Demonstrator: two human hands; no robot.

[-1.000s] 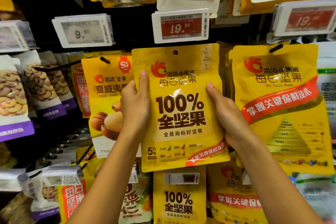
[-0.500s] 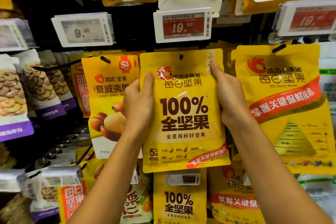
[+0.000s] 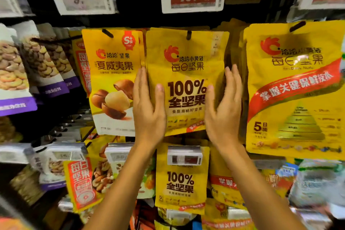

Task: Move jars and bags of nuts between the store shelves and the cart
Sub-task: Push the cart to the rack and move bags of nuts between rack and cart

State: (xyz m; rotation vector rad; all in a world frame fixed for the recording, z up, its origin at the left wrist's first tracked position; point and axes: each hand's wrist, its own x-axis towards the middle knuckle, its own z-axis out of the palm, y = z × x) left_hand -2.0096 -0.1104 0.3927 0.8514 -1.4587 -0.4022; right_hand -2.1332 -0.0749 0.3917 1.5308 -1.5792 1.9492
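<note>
From the head view, blur smears the small print and our hands cover the lower corners of the yellow nut bag hanging on its shelf peg, where our left hand and right hand flank it, each grip apart with straight fingers resting against its edges.

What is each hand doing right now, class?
Left hand: open, straight fingers at the hanging 100% bag's left edge.
Right hand: open, fingers at its right edge.
</note>
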